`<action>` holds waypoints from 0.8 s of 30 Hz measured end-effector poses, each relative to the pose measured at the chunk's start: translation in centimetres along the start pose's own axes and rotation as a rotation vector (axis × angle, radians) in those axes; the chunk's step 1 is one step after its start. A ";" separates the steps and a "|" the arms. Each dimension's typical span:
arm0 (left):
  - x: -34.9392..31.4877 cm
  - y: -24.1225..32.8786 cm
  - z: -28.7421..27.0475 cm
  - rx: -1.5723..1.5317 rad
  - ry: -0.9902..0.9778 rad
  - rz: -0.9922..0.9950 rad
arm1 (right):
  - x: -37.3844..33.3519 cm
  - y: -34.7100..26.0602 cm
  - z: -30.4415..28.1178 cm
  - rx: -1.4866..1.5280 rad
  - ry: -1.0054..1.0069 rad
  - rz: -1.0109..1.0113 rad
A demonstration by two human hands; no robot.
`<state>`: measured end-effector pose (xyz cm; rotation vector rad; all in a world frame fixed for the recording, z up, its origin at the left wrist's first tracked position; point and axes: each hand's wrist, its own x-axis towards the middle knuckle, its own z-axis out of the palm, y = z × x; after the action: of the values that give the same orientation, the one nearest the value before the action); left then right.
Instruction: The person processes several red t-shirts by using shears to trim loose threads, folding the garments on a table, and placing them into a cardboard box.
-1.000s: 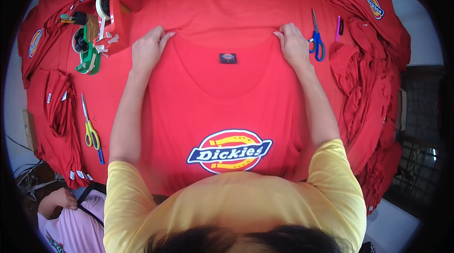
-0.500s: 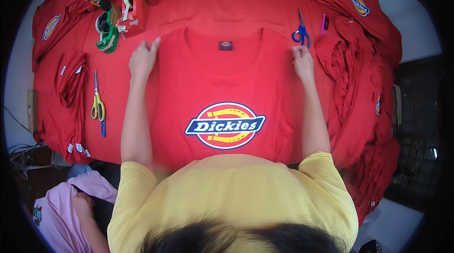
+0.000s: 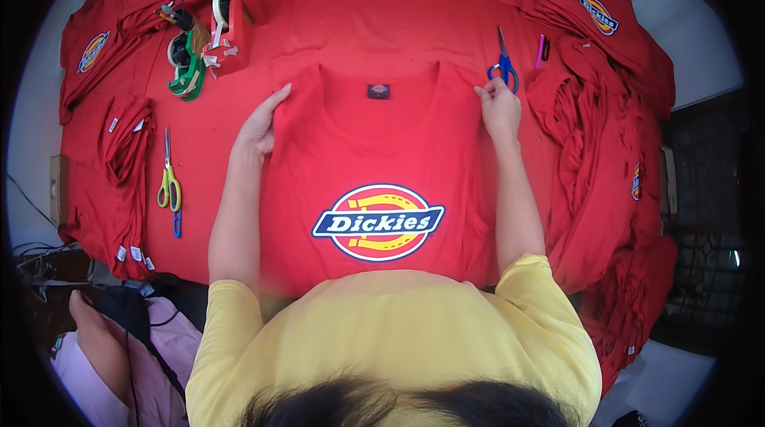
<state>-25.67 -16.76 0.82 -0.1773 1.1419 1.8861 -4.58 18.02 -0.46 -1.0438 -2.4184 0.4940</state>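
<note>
A red shirt with a wide scoop neck lies spread on the table in front of me. It carries a round printed logo and a small dark neck label. My left hand holds its left shoulder edge, with the fingers partly hidden by the cloth. At the right shoulder edge, my right hand pinches the fabric between thumb and fingers. Just beyond that hand lie blue-handled scissors.
Yellow-handled scissors and a blue cutter lie left. Green and red tape dispensers stand at back left. Red garments pile around the table edges; a pink pen lies right. Another person's arm shows lower left.
Both hands have moved inward onto the shirt's shoulder edges and taken hold of them. The other person's arm at lower left has shifted.
</note>
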 end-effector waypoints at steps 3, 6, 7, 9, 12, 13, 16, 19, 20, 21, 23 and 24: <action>0.3 1.3 -2.2 -0.076 -0.354 0.034 | 0.6 1.0 -1.6 0.444 -0.173 0.193; 1.4 0.8 -1.6 -0.132 -0.330 0.068 | -1.3 -1.1 -1.0 1.756 -0.648 0.570; 2.2 1.0 -0.9 -0.124 -0.329 0.063 | -1.7 -0.3 0.5 1.817 -0.735 0.626; 4.0 1.9 -0.4 -0.118 -0.309 0.072 | -0.5 0.0 2.1 1.872 -0.850 0.605; 6.0 4.6 -2.1 -0.121 -0.348 -0.042 | 4.2 0.6 3.0 1.858 -0.864 0.490; 6.3 5.1 -2.4 -0.098 -0.304 -0.057 | 5.2 0.9 3.1 1.826 -0.895 0.502; 6.4 5.0 -2.1 -0.052 -0.161 -0.025 | 6.4 1.1 3.1 1.748 -0.906 0.561; 4.3 4.2 0.0 -0.020 -0.143 -0.004 | 5.3 -0.2 1.6 1.481 -0.893 0.497; 2.6 3.6 1.5 0.004 -0.147 0.048 | 4.1 -1.0 1.0 1.334 -0.796 0.405; 0.7 2.6 3.1 0.027 -0.153 0.090 | 2.4 -2.1 0.4 1.181 -0.697 0.327; -3.7 -0.7 5.4 0.112 -0.143 0.191 | -2.0 -7.5 -2.8 0.752 -0.773 0.165; -5.2 -2.9 7.1 0.147 -0.081 0.240 | -4.4 -8.9 -3.5 0.599 -0.752 0.078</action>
<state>-18.28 -14.04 5.68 0.1225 1.2860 1.9877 -5.19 9.45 5.62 -0.7542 -2.5181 1.7659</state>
